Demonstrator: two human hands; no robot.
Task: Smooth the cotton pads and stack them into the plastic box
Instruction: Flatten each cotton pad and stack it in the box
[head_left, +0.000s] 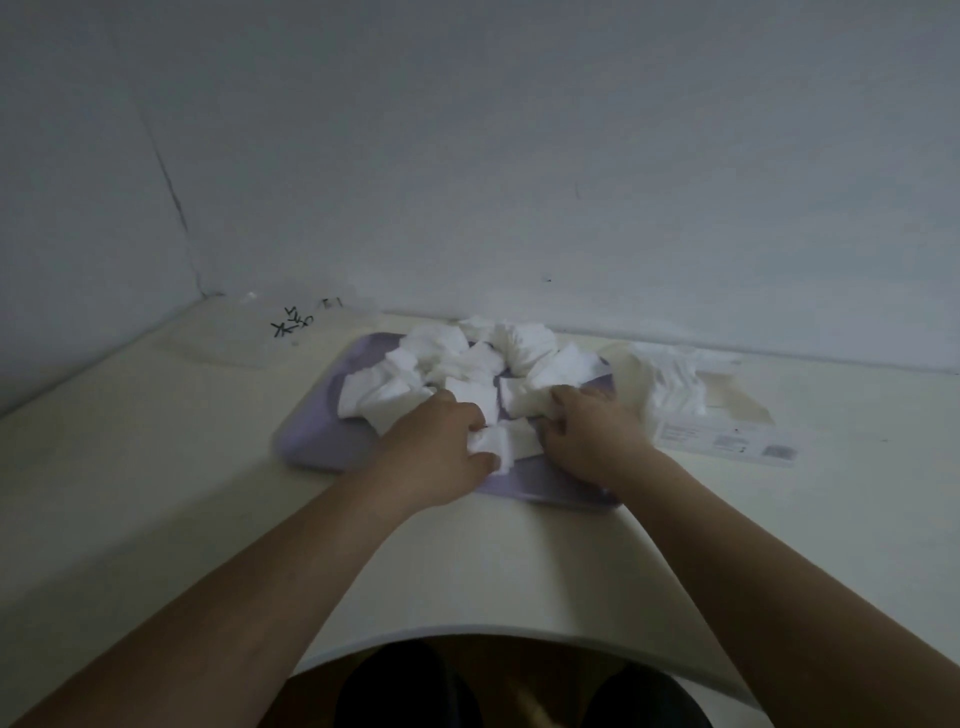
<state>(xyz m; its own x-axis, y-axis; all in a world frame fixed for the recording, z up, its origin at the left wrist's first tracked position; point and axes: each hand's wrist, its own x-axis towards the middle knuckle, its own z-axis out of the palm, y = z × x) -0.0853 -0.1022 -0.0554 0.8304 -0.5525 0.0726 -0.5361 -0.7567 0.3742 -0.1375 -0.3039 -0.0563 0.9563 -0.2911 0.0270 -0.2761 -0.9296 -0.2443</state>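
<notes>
Pad of crumpled white cotton (506, 441) pinched by left hand (436, 441) and right hand (587, 431), near centre of lilac plastic tray (317, 436). Advise pulling edges apart evenly, flattening fully before transfer to clear plastic box (737, 402), right of tray.

White cotton pads (467, 364) lie crumpled in a loose, overlapping heap on the purple tray (311, 441). One crumpled pad (511, 441) at the heap's near edge is gripped between the left hand (441, 452) and right hand (592, 436). The clear plastic box (631, 374), just right of the tray, holds a blurred stack of white pads.
</notes>
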